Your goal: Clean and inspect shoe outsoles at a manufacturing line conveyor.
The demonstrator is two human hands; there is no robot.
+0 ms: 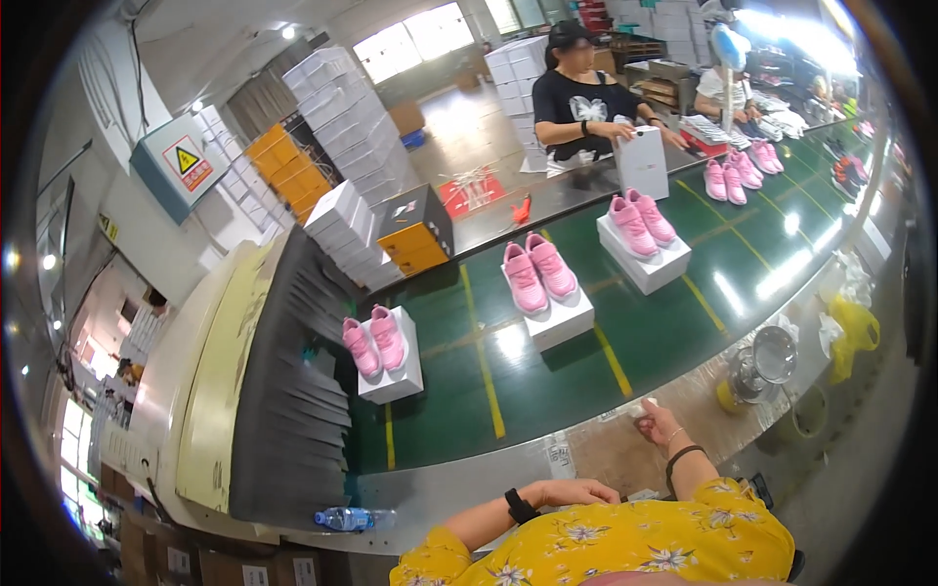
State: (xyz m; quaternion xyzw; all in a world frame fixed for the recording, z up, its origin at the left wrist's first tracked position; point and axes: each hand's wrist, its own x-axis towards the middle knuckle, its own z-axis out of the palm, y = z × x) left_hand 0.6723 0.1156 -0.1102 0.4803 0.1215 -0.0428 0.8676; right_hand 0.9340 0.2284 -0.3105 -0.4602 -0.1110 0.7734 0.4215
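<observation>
My left hand [583, 491] lies flat at the near edge of the work ledge [611, 459], fingers stretched to the right, with nothing seen in it. To its right, my right hand [659, 426] is raised over the brown board on the ledge. Its fingers are closed on a small white wad [642, 407], too small to make out as cloth or paper. Beyond both hands, a green conveyor belt [440, 371] carries pink sneakers [528, 283] in pairs on white shoeboxes [562, 327]. Another pair of sneakers [374, 340] sits on its box by the dark curtain flaps.
A tunnel machine with dark strip curtains [293, 391] covers the belt's left end. A water bottle [344, 519] lies on the near ledge; a metal pot [767, 356] stands at its right. Across the belt, a co-worker [586, 107] handles a white box [641, 161].
</observation>
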